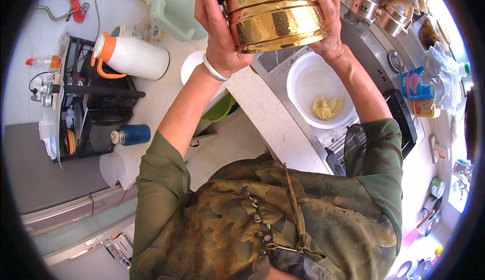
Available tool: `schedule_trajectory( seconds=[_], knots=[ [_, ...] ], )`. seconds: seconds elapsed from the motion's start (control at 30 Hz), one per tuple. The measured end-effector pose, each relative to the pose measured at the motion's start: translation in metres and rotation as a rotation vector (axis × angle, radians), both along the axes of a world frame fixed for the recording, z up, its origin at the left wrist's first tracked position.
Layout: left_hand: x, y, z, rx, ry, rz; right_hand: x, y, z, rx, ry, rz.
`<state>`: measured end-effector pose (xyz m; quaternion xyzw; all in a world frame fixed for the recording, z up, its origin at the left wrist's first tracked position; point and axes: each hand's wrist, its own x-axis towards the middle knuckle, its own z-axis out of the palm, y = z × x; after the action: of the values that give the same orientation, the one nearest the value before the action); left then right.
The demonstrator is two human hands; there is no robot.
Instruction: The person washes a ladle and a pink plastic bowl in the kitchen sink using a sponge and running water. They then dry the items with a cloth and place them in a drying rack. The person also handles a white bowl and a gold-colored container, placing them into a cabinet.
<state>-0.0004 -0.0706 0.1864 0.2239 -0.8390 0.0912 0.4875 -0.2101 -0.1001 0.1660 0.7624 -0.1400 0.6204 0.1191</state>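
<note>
Raised at the top of the view is a shiny gold-coloured metal pot (276,20), with water drops on its side and a pale, silvery rim at its upper end. My left hand (223,33), with a white bangle at the wrist, grips its left side. On the opposite side, my right hand (329,22) clasps it with the thumb on the near face. The pot's far side and top are cut off by the picture's edge. Below my right forearm, a white plastic basin (303,90) sits in the steel sink, and a crumpled yellowish cloth (327,107) lies inside it.
To the left stand a white vacuum jug (140,58) with orange trim, a pale green pitcher (170,11), a blue bottle (136,135) and a black rack (110,109). A green basin (219,109) shows below the counter. Steel appliances (363,3) stand at upper right.
</note>
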Motion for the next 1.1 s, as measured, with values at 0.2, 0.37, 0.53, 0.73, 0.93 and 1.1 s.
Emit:
schedule_trajectory(
  seconds=[0.2,0.37,0.53,0.73,0.93,1.1],
  knots=[
    [0.002,-0.003,-0.006,0.002,0.013,-0.008,0.0,0.003,-0.001,0.019,0.007,0.002],
    [0.002,-0.001,-0.008,-0.002,-0.038,0.064,-0.003,0.004,-0.002,0.011,0.032,0.014],
    [0.004,-0.001,-0.01,-0.061,-0.084,0.099,0.0,0.009,0.0,0.009,0.03,-0.042],
    [-0.001,-0.01,-0.017,-0.122,0.048,-0.121,-0.013,0.004,-0.007,-0.03,0.12,-0.007],
    [0.0,-0.007,-0.017,-0.088,0.046,-0.104,-0.004,0.019,-0.011,0.063,0.045,-0.14],
    [0.005,-0.007,-0.025,0.037,0.028,-0.098,-0.003,0.019,-0.012,0.071,0.063,-0.153]
  ],
)
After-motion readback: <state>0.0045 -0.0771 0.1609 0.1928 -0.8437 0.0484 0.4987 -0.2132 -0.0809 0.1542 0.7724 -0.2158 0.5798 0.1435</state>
